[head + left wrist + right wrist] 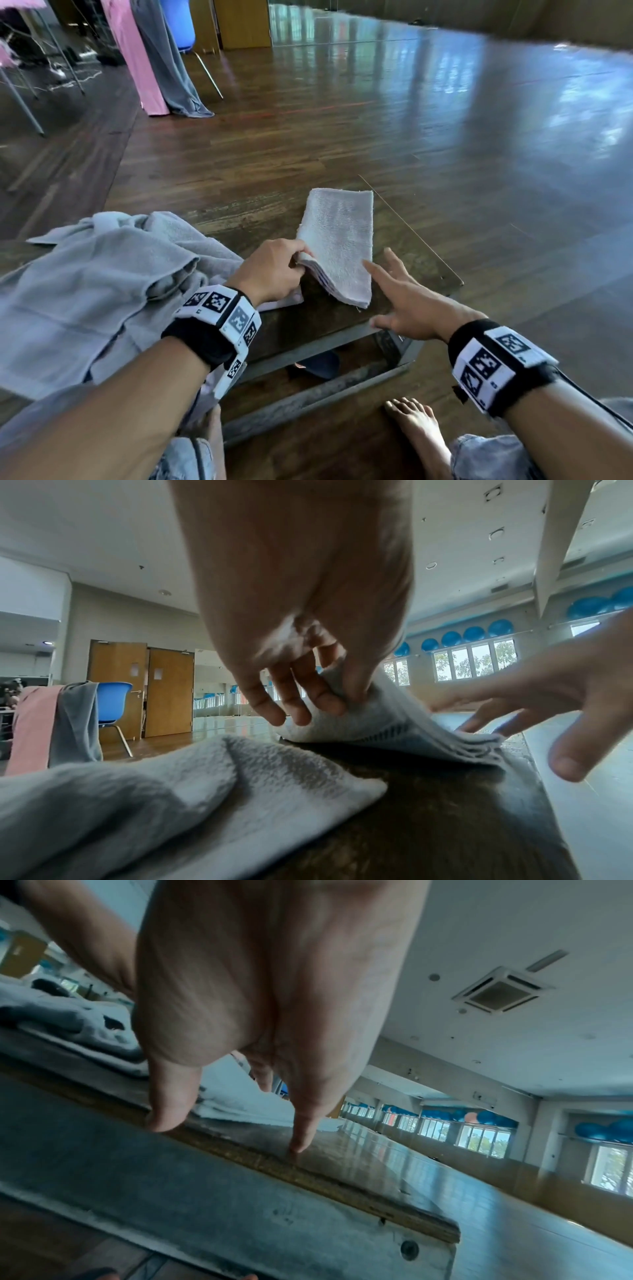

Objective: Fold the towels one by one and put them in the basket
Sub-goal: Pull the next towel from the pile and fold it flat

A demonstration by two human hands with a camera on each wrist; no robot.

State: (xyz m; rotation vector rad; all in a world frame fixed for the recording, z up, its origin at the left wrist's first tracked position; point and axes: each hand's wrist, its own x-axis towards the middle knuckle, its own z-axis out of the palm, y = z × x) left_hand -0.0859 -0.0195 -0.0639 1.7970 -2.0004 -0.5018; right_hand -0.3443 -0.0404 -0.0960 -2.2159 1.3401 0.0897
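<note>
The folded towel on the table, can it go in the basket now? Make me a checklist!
1. Folded towel looks neat and stacked: ok.
2. Left hand pinches its near corner: ok.
3. Right hand has a grip on it: not ok, fingers are spread open beside it.
4. Basket is in sight: not ok, no view shows it.
5. Gray towel pile is clear of the folded one: ok.
6. Table edge near the towel is bare: ok.
</note>
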